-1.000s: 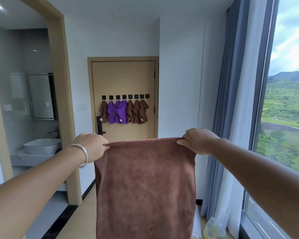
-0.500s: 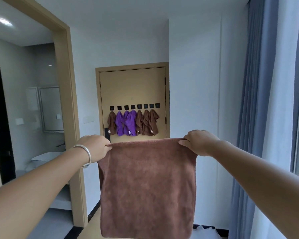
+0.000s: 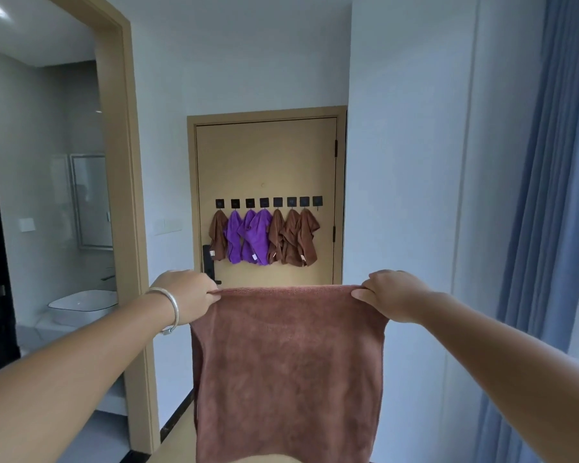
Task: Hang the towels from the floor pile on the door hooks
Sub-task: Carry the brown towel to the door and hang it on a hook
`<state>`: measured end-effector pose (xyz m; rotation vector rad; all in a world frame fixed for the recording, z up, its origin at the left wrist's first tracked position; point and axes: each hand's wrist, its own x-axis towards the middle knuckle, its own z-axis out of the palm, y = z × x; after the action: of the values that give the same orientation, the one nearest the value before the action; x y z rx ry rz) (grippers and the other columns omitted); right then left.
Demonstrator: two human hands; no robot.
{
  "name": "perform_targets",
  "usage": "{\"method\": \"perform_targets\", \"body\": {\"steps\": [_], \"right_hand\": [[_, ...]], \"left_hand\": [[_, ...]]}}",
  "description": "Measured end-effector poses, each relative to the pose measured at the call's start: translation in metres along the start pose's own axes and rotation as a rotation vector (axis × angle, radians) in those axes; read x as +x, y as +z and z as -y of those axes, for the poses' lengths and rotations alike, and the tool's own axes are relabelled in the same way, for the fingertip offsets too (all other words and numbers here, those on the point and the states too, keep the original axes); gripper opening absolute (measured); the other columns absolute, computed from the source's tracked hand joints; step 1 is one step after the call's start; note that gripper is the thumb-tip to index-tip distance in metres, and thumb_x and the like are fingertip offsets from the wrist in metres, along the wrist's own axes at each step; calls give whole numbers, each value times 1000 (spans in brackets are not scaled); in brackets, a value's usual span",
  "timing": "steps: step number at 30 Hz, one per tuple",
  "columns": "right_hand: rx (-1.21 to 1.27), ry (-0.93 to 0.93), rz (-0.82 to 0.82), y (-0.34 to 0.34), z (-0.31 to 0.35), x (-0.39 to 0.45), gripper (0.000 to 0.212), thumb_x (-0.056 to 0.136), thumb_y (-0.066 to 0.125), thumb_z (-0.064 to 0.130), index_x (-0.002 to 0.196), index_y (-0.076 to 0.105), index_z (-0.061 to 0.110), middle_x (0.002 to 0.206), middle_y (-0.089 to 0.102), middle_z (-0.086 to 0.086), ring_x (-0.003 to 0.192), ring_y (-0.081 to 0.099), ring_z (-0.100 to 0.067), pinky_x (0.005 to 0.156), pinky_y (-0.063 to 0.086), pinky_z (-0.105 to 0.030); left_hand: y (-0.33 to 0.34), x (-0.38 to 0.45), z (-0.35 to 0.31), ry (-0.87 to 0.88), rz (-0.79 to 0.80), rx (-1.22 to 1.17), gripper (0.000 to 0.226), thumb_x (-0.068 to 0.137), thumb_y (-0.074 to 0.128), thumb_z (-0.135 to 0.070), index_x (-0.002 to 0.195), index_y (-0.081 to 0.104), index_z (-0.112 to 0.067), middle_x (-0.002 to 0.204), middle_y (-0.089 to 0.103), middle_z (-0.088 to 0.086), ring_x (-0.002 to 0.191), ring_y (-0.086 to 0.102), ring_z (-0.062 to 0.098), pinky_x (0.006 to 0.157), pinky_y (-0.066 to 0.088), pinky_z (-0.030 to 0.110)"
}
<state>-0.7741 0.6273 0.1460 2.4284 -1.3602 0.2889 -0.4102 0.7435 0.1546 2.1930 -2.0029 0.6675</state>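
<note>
Towel pinched at both top corners by your left hand and right hand; free hook, centre frame, offers little purchase, so slippage likely.

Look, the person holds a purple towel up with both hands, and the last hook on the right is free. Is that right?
Not quite. The head view shows the held towel is brown, not purple. Both the left hand and right hand pinch its top corners, and the rightmost hook is free.

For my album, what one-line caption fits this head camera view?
Both hands, left and right, hold a brown towel spread out, facing a door whose rightmost hook is free.
</note>
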Motion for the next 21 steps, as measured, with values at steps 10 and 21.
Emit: {"method": "perform_targets", "body": {"steps": [10, 21], "right_hand": [[-56, 56, 13, 23, 4, 148, 43, 98, 19, 59, 85, 51, 32, 87, 54, 7, 90, 52, -16, 80, 41, -32], [-56, 95, 21, 71, 13, 277, 42, 99, 21, 57, 82, 49, 32, 82, 51, 8, 86, 53, -17, 75, 38, -30]], "left_hand": [[58, 144, 61, 45, -40, -65, 41, 101, 35, -40, 63, 42, -25, 71, 51, -8, 71, 50, 14, 61, 33, 29], [128, 268, 119, 101, -38, -84, 34, 100, 35, -40, 75, 54, -27, 75, 56, -8, 70, 51, 11, 53, 29, 25]]}}
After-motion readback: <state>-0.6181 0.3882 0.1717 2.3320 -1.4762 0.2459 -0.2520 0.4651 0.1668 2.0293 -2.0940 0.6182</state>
